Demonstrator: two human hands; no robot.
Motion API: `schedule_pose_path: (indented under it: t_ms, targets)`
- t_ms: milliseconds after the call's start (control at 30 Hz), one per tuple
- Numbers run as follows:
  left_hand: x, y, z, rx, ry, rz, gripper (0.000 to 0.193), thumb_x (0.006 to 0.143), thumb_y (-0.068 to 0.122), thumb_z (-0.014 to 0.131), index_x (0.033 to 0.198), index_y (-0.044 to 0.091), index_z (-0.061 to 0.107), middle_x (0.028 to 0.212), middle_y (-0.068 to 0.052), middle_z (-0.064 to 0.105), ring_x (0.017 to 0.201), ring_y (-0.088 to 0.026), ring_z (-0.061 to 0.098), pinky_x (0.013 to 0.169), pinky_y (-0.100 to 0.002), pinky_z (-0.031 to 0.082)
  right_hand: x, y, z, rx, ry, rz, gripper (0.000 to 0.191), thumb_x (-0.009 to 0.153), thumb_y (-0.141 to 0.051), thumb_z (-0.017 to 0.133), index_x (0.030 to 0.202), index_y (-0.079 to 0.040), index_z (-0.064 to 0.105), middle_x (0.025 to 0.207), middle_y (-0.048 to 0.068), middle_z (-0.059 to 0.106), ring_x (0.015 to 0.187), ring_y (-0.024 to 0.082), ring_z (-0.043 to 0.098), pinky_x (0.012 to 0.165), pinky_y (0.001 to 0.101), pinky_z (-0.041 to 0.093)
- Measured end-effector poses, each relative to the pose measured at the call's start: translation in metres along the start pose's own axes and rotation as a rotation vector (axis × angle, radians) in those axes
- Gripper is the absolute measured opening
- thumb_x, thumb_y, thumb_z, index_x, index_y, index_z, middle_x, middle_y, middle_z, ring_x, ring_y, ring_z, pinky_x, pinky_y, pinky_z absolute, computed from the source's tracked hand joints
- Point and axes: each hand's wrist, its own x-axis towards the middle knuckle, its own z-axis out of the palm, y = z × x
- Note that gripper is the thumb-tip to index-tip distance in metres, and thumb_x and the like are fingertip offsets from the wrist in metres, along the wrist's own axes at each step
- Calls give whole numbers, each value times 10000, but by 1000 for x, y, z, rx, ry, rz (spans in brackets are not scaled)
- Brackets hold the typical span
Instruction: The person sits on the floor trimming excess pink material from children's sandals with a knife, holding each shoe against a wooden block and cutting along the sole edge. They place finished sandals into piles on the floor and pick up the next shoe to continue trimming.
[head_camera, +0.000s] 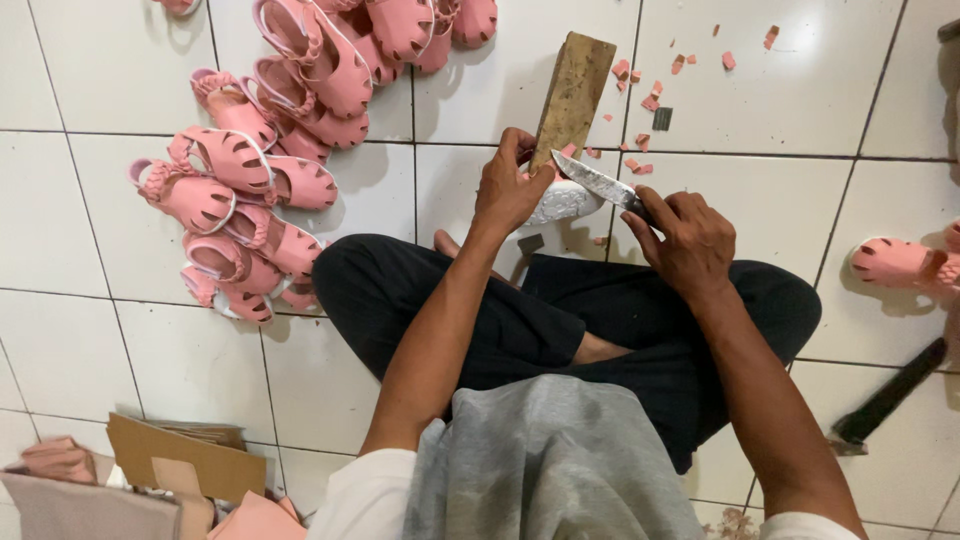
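Sandals (250, 190), pink and glossy, lay heaped on the white tiled floor (90, 250) left of the crossed legs; pink scraps (640, 100) dotted the tiles beyond. The left hand (510, 185) clasped a pale sole (562, 203) against an upright wooden block (572, 85). The right hand (685, 240) gripped a steel knife (600, 183), blade laid across the sole.
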Motion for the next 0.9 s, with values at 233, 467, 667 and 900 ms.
schedule_pose_path:
  t_ms: [233,467,667,900]
  targets:
    - [0,1,-1,-1,-8,10,393,831,239,700,1144,51,555,1156,-148,739,1169,-294,709,962,-397,550,9,-4,7,-26,45,-22,306,947,-341,840,1180,-160,758,830,0,606,748,171,616,590,323,461]
    - [-1,4,-2,4,-21,-12,413,832,245,697,1168,54,551,1176,-155,729,1159,-297,707,965,-401,541,1,-5,-1,-47,46,-1,324,953,-353,839,1203,-162,764,814,4,596,735,165,606,578,318,455]
    - [1,5,-2,31,-22,-40,427,827,260,688,1178,60,550,1186,-152,730,1164,-292,707,953,-402,540,13,-10,9,-70,45,-6,323,948,-355,830,1194,-157,764,810,4,601,730,164,610,573,312,458]
    - [-1,5,0,40,-3,-46,445,820,274,701,1182,65,550,1194,-157,732,1160,-301,709,940,-405,542,-1,-9,0,-22,33,59,330,955,-355,835,1219,-171,765,811,1,609,741,169,620,591,319,473]
